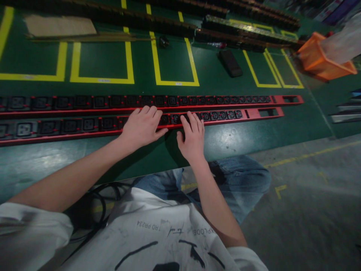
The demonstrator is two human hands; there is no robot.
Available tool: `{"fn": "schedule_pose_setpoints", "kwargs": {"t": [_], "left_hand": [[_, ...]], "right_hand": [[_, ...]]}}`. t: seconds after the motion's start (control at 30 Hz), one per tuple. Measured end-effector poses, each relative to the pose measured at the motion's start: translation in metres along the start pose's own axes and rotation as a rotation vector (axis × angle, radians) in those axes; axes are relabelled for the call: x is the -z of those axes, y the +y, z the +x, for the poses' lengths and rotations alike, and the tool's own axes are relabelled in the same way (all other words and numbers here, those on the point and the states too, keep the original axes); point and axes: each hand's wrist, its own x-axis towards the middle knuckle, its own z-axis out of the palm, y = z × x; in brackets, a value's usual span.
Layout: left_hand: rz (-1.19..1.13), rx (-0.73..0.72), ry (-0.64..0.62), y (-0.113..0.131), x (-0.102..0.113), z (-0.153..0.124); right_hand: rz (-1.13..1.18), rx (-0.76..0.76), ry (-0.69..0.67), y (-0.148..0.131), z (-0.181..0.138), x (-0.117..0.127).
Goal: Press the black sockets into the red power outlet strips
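Two long red power strips lie side by side on a green table, lined with black sockets. My left hand [142,126] lies across the near power strip [248,114]; its fingers curl over the strip toward the far one, and its thumb rests along the near edge. Just to the right, my right hand [193,137] touches the sockets of the same strip with spread fingertips, its thumb apart at the near side. Behind both hands runs the far power strip [287,99]. My fingers hide some of the sockets.
Yellow tape outlines mark the green table [231,139]. Farther back are a black phone-like object [230,63], a piece of cardboard [60,26], a small black part [163,41] and long dark strips. An orange bin [324,60] holding clear plastic stands at the right. Black cables [104,195] hang below.
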Motion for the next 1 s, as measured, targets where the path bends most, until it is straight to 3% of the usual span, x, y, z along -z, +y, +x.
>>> {"fn": "schedule_pose_setpoints", "kwargs": {"t": [1.0], "left_hand": [[0.027, 0.006, -0.005, 0.0032, 0.0039, -0.0013]], "right_hand": [[0.023, -0.027, -0.037, -0.0011, 0.0013, 0.0024]]}}
